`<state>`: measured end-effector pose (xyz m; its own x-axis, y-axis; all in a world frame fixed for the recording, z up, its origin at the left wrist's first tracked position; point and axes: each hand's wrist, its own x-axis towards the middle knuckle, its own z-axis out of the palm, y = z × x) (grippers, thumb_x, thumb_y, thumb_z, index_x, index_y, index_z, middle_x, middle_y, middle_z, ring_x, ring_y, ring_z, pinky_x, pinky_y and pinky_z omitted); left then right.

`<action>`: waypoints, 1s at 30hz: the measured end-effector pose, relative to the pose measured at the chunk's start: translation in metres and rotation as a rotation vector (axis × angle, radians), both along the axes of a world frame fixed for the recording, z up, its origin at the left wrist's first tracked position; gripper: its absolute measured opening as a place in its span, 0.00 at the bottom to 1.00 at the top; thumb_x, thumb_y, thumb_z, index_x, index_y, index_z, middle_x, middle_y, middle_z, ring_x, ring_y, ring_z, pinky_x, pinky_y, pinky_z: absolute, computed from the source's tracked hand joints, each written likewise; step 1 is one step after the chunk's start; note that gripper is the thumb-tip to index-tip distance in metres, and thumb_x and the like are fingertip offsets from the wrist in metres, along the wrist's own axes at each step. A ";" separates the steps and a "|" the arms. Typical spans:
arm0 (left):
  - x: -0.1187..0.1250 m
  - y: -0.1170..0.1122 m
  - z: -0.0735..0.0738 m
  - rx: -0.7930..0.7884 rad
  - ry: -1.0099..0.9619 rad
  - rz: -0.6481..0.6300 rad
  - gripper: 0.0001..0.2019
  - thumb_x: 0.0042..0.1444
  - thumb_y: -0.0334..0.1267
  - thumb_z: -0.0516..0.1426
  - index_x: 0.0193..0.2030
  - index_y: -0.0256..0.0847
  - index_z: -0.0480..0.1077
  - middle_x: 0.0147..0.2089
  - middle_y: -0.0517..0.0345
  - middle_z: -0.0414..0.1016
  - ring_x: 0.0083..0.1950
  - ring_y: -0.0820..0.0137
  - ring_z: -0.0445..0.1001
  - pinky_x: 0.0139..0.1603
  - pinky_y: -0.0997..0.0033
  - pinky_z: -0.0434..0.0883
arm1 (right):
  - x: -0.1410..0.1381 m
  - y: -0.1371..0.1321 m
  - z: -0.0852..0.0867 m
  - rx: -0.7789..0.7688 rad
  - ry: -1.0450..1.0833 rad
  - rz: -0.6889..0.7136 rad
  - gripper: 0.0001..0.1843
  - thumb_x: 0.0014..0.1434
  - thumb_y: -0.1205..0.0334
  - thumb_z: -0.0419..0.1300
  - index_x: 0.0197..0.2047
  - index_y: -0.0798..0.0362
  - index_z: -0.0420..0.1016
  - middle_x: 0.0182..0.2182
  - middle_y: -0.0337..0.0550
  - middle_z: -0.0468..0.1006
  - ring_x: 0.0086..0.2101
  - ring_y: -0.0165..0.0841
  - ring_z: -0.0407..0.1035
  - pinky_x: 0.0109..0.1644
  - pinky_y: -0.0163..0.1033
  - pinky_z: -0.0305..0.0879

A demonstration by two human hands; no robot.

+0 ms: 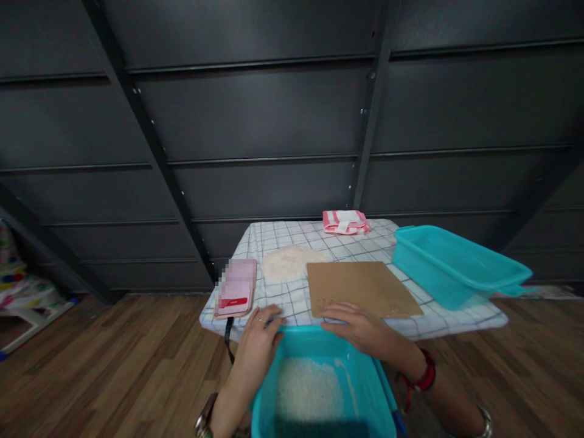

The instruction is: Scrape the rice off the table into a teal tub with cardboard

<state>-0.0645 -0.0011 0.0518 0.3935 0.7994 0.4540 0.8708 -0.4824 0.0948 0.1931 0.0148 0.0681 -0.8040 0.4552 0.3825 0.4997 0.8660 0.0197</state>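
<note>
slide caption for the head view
Left hand and right hand near the far rim of a turquoise tub of white rice-like grains; cardboard sheet and pale heap on checked tablecloth beyond.

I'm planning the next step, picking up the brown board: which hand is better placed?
The right hand, I'd judge: in view it overlaps the near edge of the brown board, while the left hand is nearer the pink item.

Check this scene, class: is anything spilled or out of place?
Yes: a heap of pale grains lies loose on the checked cloth, beside the brown board. It looks odd because similar grains sit contained in the nearer turquoise tub; whether spilled or poured deliberately, I can't tell.
</note>
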 end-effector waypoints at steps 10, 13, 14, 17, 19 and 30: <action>-0.002 0.002 -0.006 -0.130 -0.157 -0.002 0.14 0.48 0.25 0.54 0.39 0.44 0.72 0.45 0.54 0.76 0.51 0.63 0.71 0.55 0.47 0.64 | 0.011 0.006 0.025 -0.221 0.001 -0.120 0.22 0.60 0.54 0.52 0.57 0.49 0.64 0.53 0.47 0.68 0.53 0.36 0.60 0.56 0.45 0.59; 0.000 0.002 -0.004 -0.141 -0.161 0.010 0.14 0.47 0.24 0.53 0.38 0.44 0.72 0.44 0.54 0.76 0.51 0.63 0.71 0.56 0.46 0.63 | 0.012 0.001 0.018 -0.164 0.004 -0.156 0.26 0.58 0.54 0.55 0.60 0.47 0.59 0.55 0.47 0.65 0.56 0.38 0.56 0.57 0.47 0.58; 0.000 0.002 -0.004 -0.141 -0.165 0.008 0.14 0.47 0.24 0.53 0.38 0.44 0.72 0.44 0.54 0.76 0.51 0.63 0.71 0.56 0.46 0.63 | 0.011 -0.001 0.013 -0.128 -0.007 -0.159 0.26 0.59 0.56 0.55 0.60 0.47 0.59 0.55 0.47 0.65 0.56 0.39 0.56 0.57 0.49 0.57; 0.000 0.002 -0.004 -0.131 -0.180 0.002 0.13 0.47 0.24 0.53 0.37 0.43 0.72 0.44 0.53 0.76 0.50 0.63 0.72 0.56 0.47 0.63 | 0.006 -0.006 -0.006 -0.002 -0.043 -0.150 0.21 0.59 0.67 0.52 0.56 0.46 0.64 0.54 0.48 0.67 0.56 0.41 0.55 0.57 0.55 0.55; 0.000 0.002 -0.006 -0.120 -0.188 -0.008 0.13 0.48 0.25 0.53 0.38 0.42 0.72 0.45 0.52 0.76 0.50 0.63 0.72 0.56 0.48 0.64 | 0.005 -0.006 -0.016 0.044 -0.042 -0.130 0.20 0.59 0.71 0.50 0.53 0.47 0.67 0.53 0.49 0.68 0.56 0.40 0.55 0.57 0.57 0.54; -0.010 0.004 -0.024 -0.116 -0.179 -0.055 0.13 0.50 0.29 0.54 0.43 0.44 0.70 0.50 0.52 0.72 0.56 0.60 0.67 0.57 0.44 0.61 | 0.004 -0.003 -0.013 0.038 -0.053 -0.075 0.18 0.60 0.71 0.50 0.51 0.47 0.69 0.53 0.49 0.68 0.54 0.37 0.59 0.56 0.51 0.58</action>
